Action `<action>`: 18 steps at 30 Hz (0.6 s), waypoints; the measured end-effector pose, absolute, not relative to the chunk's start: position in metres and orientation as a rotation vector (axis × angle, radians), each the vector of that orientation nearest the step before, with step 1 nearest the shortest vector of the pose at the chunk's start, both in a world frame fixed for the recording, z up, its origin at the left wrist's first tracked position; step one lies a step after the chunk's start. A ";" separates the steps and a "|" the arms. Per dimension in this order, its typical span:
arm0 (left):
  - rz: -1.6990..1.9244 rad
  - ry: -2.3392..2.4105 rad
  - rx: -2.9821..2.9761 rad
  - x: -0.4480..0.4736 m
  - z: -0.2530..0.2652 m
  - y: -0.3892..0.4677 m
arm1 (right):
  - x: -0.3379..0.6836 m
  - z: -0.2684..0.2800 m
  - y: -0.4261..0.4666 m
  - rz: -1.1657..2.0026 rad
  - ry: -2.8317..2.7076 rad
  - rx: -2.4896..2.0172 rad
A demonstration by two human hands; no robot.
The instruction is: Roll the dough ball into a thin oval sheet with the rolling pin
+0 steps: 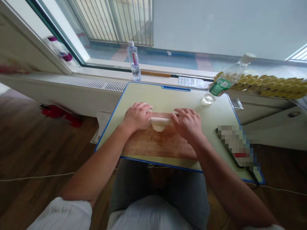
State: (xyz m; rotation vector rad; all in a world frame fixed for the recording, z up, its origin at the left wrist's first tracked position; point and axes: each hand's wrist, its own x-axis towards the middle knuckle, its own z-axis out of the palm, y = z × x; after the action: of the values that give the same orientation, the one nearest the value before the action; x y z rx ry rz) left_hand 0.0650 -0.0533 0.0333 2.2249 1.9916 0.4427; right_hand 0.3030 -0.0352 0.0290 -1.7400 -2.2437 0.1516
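A pale rolling pin lies crosswise over the wooden cutting board. Its left end is under my left hand, whose fingers curl over it. At the other end my right hand grips it in the same way, thumb toward the middle. A small round piece of dough sticks out from beneath the pin on the near side; the part under the pin is hidden. The board rests on a small pale table with a blue edge.
A tilted-looking clear bottle with a green label stands at the table's back right. Nearer on the right lies a blurred-out phone-like device with a black cable. Another water bottle stands by the window. A red fire extinguisher is on the left floor.
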 end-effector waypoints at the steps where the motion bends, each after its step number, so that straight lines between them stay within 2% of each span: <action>1: 0.449 1.999 2.213 0.065 0.031 -0.054 | 0.304 0.031 -0.035 0.157 -2.250 -1.733; 18: 0.716 1.925 2.120 0.066 0.031 -0.071 | 0.304 0.027 -0.068 0.087 -2.064 -1.765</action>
State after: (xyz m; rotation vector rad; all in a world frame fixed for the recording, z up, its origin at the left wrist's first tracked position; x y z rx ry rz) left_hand 0.0663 -0.0712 0.0313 2.1196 1.9250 0.7159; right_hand 0.3038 -0.0676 0.0269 -1.7651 -2.0640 0.0873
